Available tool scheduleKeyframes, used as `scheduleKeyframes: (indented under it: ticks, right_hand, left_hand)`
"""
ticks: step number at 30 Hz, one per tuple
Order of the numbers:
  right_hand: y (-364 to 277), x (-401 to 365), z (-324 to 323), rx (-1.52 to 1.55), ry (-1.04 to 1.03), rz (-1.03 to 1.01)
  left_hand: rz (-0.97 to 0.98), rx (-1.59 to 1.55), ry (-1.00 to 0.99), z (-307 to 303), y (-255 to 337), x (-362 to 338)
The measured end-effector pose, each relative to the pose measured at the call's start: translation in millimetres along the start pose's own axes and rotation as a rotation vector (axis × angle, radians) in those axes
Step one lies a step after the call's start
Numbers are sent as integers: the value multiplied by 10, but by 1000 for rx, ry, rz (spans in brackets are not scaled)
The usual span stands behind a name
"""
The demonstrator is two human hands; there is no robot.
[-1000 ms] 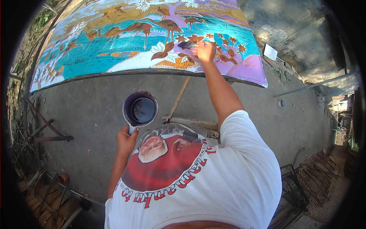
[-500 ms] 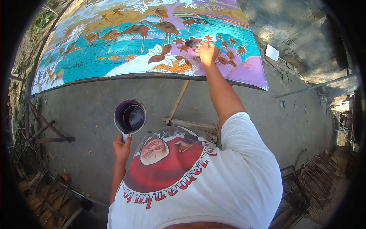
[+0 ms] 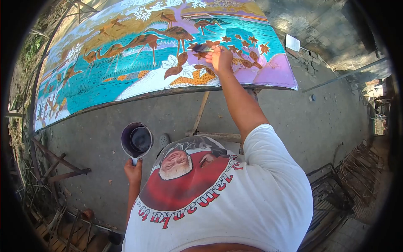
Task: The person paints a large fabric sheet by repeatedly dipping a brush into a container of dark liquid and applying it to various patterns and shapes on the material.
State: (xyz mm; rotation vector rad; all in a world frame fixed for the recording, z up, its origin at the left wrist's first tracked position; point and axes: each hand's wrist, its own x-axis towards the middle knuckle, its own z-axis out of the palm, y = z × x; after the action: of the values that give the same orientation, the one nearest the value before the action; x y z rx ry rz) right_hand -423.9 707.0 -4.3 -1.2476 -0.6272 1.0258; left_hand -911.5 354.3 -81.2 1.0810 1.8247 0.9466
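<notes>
My left hand (image 3: 133, 170) is closed around the short pale handle of a dipper (image 3: 126, 147), which hangs over the concrete floor with dark liquid inside. My right hand (image 3: 221, 60) reaches out over a large painted cloth (image 3: 130, 86) and grips a paintbrush (image 3: 205, 49). The brush's broad, dark bristles point left, right at the brown flowers and leaves. Brown wading birds, turquoise water, white leaves and lilac patches cover the cloth.
A wooden frame edge (image 3: 168, 92) runs under the cloth's near side, with wooden supports below. Crossed wooden legs (image 3: 63, 166) stand at left. A grey shoe (image 3: 164, 139) shows beside my shirt. Stacked metal frames (image 3: 331, 189) lie at lower right, and a white panel (image 3: 292, 43) at upper right.
My right hand and the brush have moved left across the flowers. The dipper in my left hand sits slightly lower and further left. The view has shifted a little, and a shoe now shows.
</notes>
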Motion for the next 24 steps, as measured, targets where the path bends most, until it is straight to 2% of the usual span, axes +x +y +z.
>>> scheduleKeyframes:
  ticks: [2,4,6,8,10,12,14,15,17,19,21,22,24]
  right_hand:
    - [-80,-94,118,-59,162,-71]
    - [-102,-222,255,-129,195,-89]
    - [-74,-301,396,-235,100,-51]
    - [-21,-313,430,-228,157,-96]
    - [-37,-366,446,-179,311,-177]
    - [33,-450,553,-174,348,-161]
    - [89,-528,648,-257,238,-174]
    - [104,-510,666,-245,291,-214]
    - [152,-388,647,-142,361,-237]
    - [337,-198,604,-39,433,-259]
    - [583,1,600,-278,359,-464]
    - [462,-121,672,-281,370,-473]
    - [231,-337,808,-124,373,-284]
  left_hand:
    - [12,-1,-43,-111,54,144]
    - [18,-21,-83,-245,-100,346]
    - [28,-40,-119,-394,-152,550]
    - [42,63,-129,-532,-133,701]
    - [60,87,-156,-657,-150,854]
    - [79,116,-197,-795,-228,1007]
    - [0,-18,-230,-899,-451,1178]
    - [8,-17,-244,-978,-438,1246]
    - [73,223,-263,-1135,-346,1320]
    - [57,148,-284,-1211,-701,1466]
    - [41,68,-310,-1297,-883,1525]
    - [60,106,-302,-1322,-906,1547]
    - [93,138,-294,-1370,-932,1607]
